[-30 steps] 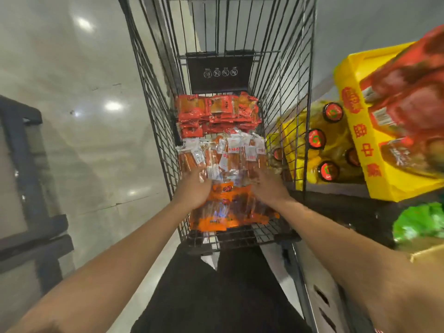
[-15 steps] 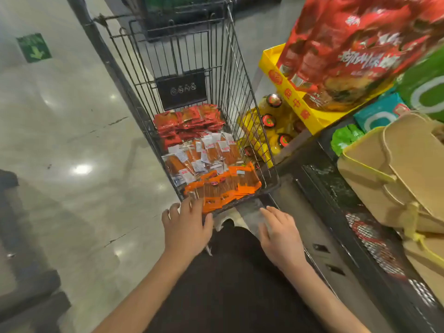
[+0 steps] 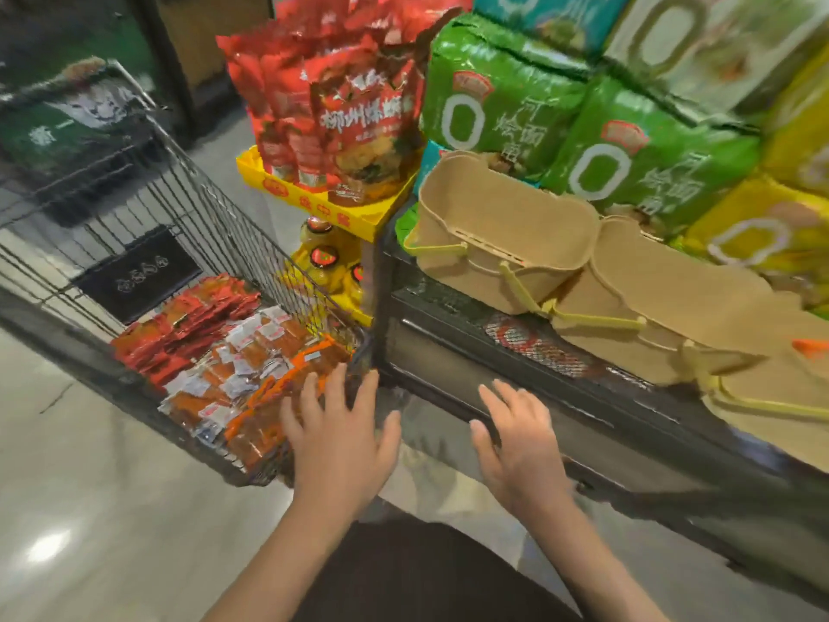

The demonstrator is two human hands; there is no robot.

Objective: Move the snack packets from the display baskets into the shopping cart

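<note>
The black wire shopping cart [image 3: 188,208] stands at the left with several snack packets on its floor: red ones [image 3: 179,325] at the far end and orange and clear ones [image 3: 255,374] nearer me. My left hand [image 3: 336,437] hovers with spread fingers over the cart's near right corner, holding nothing. My right hand [image 3: 520,446] is spread and empty in front of the black display shelf [image 3: 516,397]. Three tan display baskets [image 3: 502,235] sit in a row on that shelf; an orange packet corner [image 3: 812,345] shows in the nearest one.
Green and yellow noodle bags [image 3: 596,141] are stacked behind the baskets. Red bags [image 3: 341,110] stand in a yellow tray [image 3: 332,204] at the shelf's end, with yellow bottles [image 3: 327,262] below. Polished floor lies to the left.
Both hands let go of the orange packets in the cart and pulled back out. My view swung right, bringing the baskets and shelf into sight.
</note>
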